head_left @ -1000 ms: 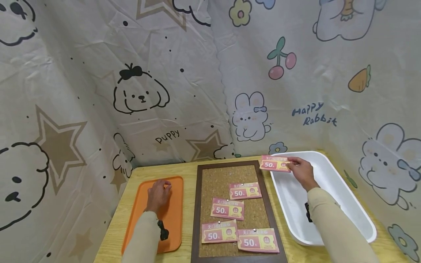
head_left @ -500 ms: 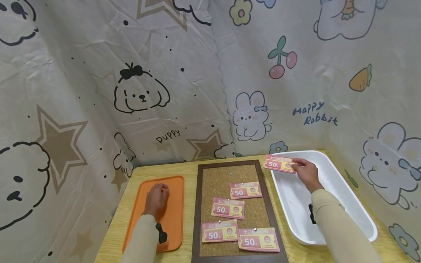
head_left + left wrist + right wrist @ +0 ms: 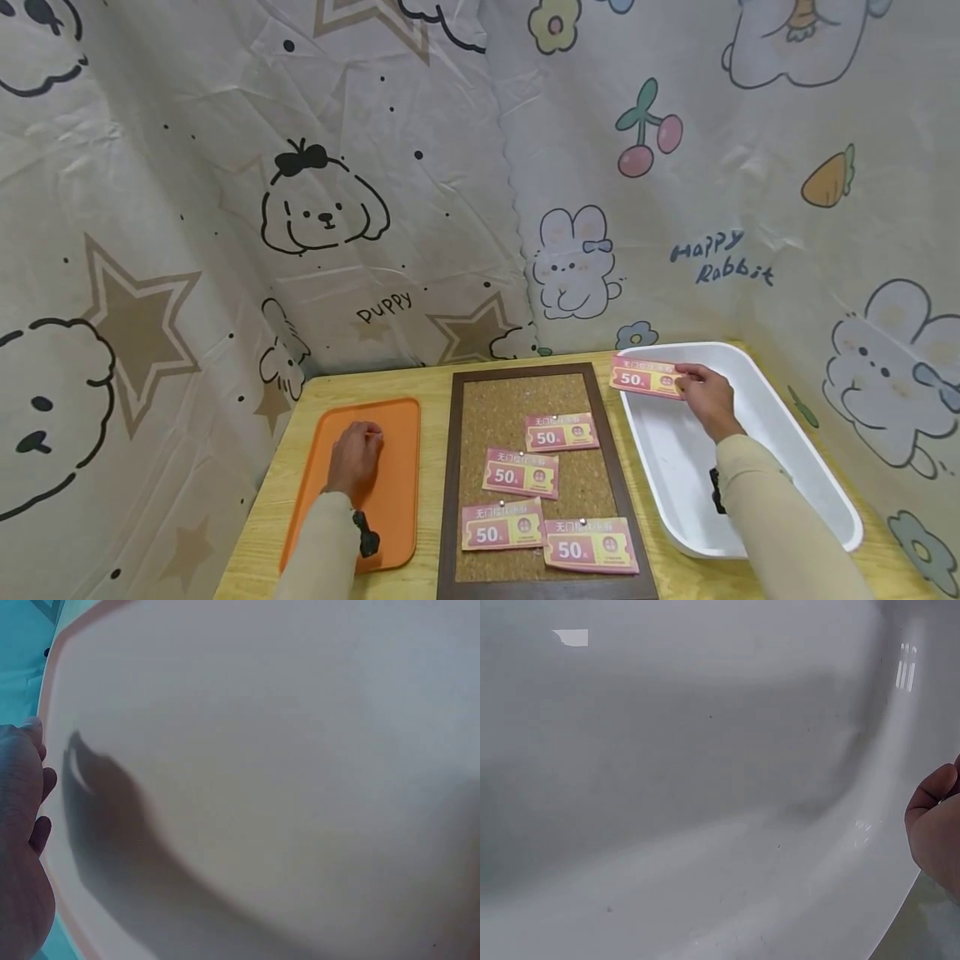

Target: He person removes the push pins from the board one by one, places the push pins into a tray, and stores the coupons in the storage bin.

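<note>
The relation that matters most is the sideways one between the right hand (image 3: 711, 402) and the pink and yellow coupon (image 3: 641, 377). The hand pinches the coupon by its right end, so nearly all of the strip juts out to the left of the fingertips. Its long axis runs left to right, the left end angled slightly to the far side, and its printed face shows to the head camera. In that view the coupon crosses the far left corner of the white tray (image 3: 675, 467), its free end reaching just past the rim toward the corkboard (image 3: 487, 408); how high it is held cannot be told.

The board lies to the left of the coupon and mostly nearer, its own long axis running near to far along the bench (image 3: 432, 467). Of the four coupons on it, the farthest one (image 3: 561, 433) sits closest to the held strip, near the board's right edge, and also lies roughly left to right.

The left hand (image 3: 354, 458) is well apart, on the board's other side, above the orange tray (image 3: 397, 508). Its fingers are loosely curled, with nothing seen in them. The right hand is clearly the nearer one to the held coupon.
</note>
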`<state>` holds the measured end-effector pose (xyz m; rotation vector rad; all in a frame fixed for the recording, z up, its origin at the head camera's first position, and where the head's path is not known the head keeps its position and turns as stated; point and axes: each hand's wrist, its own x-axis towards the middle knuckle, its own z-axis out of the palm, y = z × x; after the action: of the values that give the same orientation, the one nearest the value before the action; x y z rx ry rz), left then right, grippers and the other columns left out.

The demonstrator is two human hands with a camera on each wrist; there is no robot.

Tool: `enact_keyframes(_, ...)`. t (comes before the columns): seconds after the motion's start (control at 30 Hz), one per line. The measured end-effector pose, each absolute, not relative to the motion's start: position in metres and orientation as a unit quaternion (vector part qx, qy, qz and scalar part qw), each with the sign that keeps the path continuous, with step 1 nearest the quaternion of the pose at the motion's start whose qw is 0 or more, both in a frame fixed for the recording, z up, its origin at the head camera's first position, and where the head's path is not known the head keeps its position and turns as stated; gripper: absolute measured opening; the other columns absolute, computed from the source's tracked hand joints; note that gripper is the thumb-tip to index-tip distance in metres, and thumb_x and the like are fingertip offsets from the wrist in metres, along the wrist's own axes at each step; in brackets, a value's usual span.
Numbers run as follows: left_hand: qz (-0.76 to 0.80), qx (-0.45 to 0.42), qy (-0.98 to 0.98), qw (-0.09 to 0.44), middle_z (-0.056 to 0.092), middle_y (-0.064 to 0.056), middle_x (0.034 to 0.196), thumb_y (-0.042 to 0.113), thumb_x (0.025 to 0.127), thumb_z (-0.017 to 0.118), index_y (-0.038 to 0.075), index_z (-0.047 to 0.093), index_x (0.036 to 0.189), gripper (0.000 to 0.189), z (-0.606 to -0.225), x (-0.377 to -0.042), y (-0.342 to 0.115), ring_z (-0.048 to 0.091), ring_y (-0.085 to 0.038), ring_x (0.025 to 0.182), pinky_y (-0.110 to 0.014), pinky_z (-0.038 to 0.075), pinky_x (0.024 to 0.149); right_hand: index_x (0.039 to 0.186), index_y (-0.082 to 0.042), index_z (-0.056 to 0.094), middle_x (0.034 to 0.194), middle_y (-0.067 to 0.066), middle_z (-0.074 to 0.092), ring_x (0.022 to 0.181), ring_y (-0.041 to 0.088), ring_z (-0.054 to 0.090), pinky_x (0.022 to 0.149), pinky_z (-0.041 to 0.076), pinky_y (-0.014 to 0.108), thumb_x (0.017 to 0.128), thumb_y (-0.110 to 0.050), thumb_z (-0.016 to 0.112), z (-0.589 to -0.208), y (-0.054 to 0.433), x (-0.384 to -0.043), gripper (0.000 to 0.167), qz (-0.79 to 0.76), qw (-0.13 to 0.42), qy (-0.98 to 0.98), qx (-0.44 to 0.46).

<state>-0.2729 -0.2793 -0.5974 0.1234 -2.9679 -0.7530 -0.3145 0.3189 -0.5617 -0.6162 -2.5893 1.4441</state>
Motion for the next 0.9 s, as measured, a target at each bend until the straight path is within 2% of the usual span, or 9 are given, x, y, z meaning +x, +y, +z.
enact_keyframes(0.17,-0.247,0.043,-0.967,0.048,0.062,-0.014,0.115,0.021,0.098,0.055,0.006,0.062,0.111,0.021,-0.5959,-0.2699,-0.2796,0.053,-0.034,0.109,-0.054,0.036,0.095,0.129,-0.006,0.060,0.128,0.018,0.058,0.103,0.021,0.049,0.073,0.038,0.024,0.095,-0.018,0.050,-0.5632,0.3222,-0.3130,0.037,0.482,0.053,-0.850,-0.205)
enact_keyframes(0.4,-0.248,0.062,-0.966,0.035,0.061,-0.015,0.116,0.020,0.098,0.056,0.005,0.062,0.112,0.021,-0.5955,-0.2676,-0.2811,0.051,-0.033,0.107,-0.052,0.035,0.096,0.128,-0.006,0.061,0.124,0.016,0.058,0.097,0.017,0.049,0.067,0.040,0.019,0.095,-0.018,0.049,-0.5645,0.3229,-0.3124,0.037,0.486,0.050,-0.848,-0.207)
enact_keyframes(0.63,-0.241,0.065,-0.968,0.027,0.060,-0.015,0.120,0.022,0.099,0.055,0.006,0.062,0.114,0.023,-0.5971,-0.2684,-0.2830,0.050,-0.032,0.111,-0.052,0.035,0.098,0.128,-0.005,0.060,0.127,0.019,0.057,0.104,0.023,0.048,0.075,0.036,0.027,0.095,-0.016,0.047,-0.5662,0.3243,-0.3080,0.037,0.480,0.053,-0.850,-0.212)
enact_keyframes(0.9,-0.235,0.054,-0.970,0.033,0.058,-0.016,0.123,0.022,0.098,0.056,0.005,0.062,0.112,0.023,-0.5969,-0.2660,-0.2847,0.049,-0.033,0.114,-0.053,0.034,0.096,0.129,-0.005,0.059,0.130,0.019,0.055,0.108,0.025,0.046,0.079,0.034,0.030,0.096,-0.016,0.046,-0.5700,0.3265,-0.3073,0.037,0.488,0.051,-0.844,-0.217)
